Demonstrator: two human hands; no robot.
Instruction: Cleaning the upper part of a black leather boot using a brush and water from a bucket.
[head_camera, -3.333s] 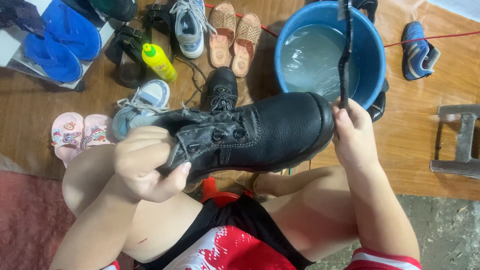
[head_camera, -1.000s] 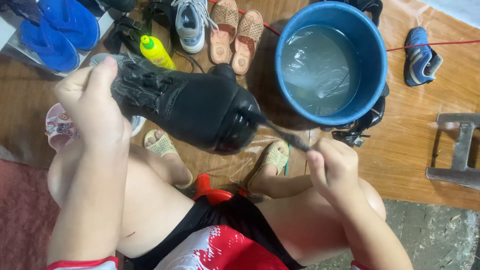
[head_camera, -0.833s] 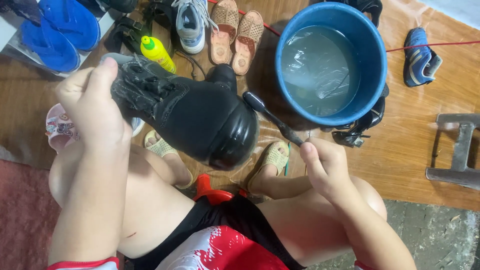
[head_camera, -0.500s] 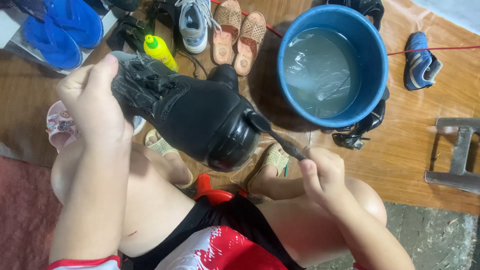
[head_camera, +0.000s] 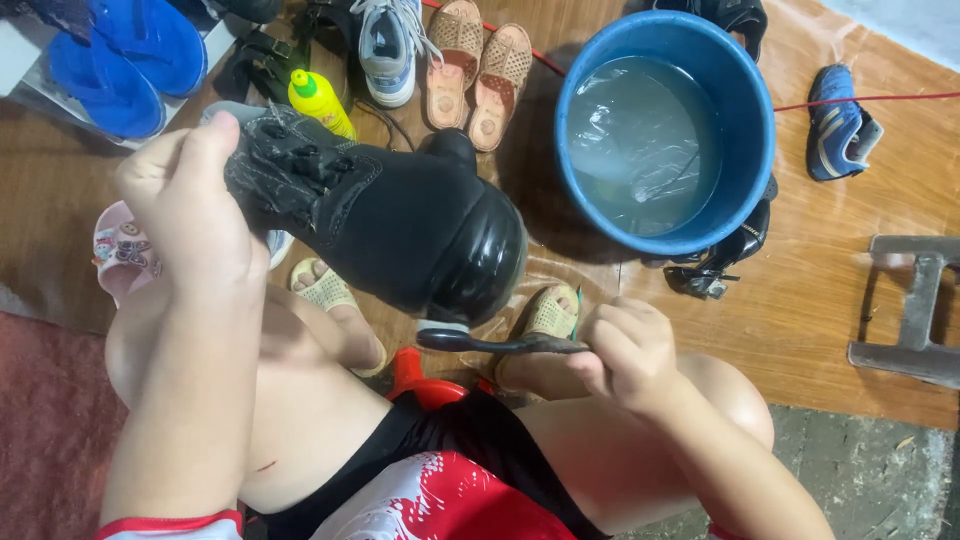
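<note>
My left hand (head_camera: 190, 205) grips a wet black lace-up boot (head_camera: 400, 225) by its ankle end and holds it over my knees, toe pointing toward me and down. My right hand (head_camera: 625, 350) is closed around the handle of a small dark brush (head_camera: 490, 343). The brush head sits just under the boot's toe, touching or nearly touching the sole edge. A blue basin (head_camera: 755, 120) filled with cloudy water stands on the floor just beyond the boot, to the right.
Footwear lies about the wooden floor: tan sandals (head_camera: 478, 60), a grey sneaker (head_camera: 388, 45), blue flip-flops (head_camera: 120, 60), a pink child's sandal (head_camera: 120, 250), a blue shoe (head_camera: 840, 125). A yellow bottle (head_camera: 318, 100) stands by the boot. A metal bracket (head_camera: 915, 305) lies at right.
The boot was turned from lying sideways to toe-down toward me. My right hand swept the brush from the toe's right side down to under the toe.
</note>
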